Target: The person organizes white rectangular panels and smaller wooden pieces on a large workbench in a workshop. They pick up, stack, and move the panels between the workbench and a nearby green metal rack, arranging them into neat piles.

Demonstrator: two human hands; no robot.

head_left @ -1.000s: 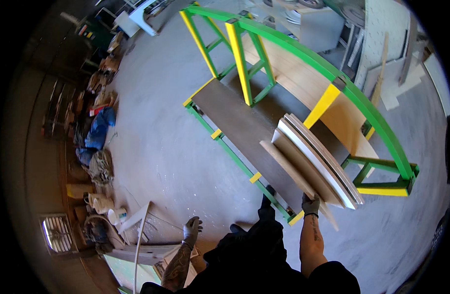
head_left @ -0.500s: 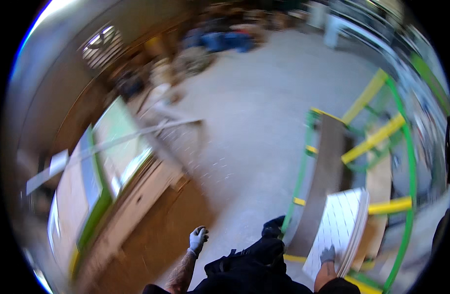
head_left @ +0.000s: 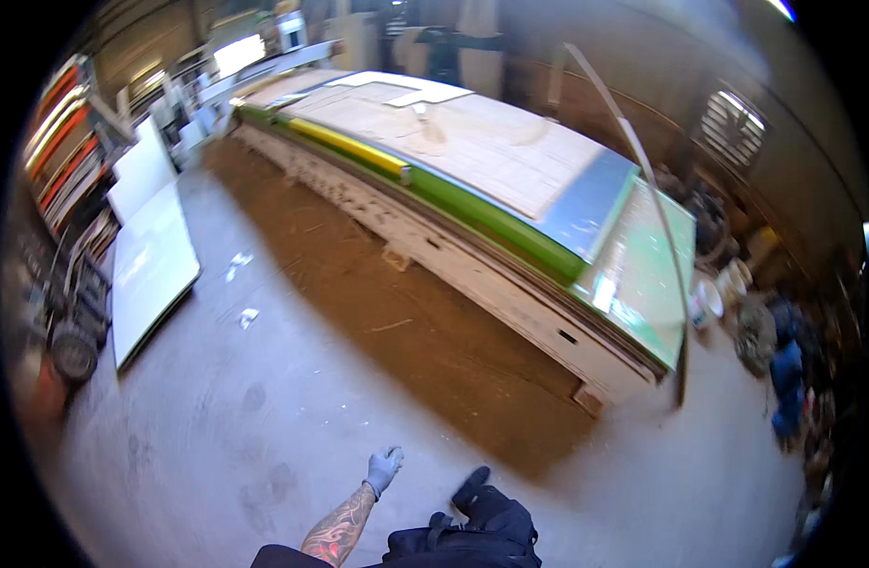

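Fingers of the left hand, in a grey glove, curl inward at the lower centre of the frame, above the bare floor; whether they meet the thumb cannot be told. A tattooed forearm runs from it to the bottom edge, and a dark boot stands just to its right. The right hand is out of view, so its grip cannot be told.

Nearest among the large things is a long, low stack with a pale wooden side, reaching diagonally from upper left to right of centre, well apart from the hand. Along its near edge run a green band and a yellow bar. On top lie a broad pale panel, a white flat piece and, toward the right end, a greenish sheet. A narrow pale strip slants down across that end to the floor.

At left a white sheet stands near a wheel; white scraps lie on the floor between sheet and stack. At right are a white bucket and a blue bundle.
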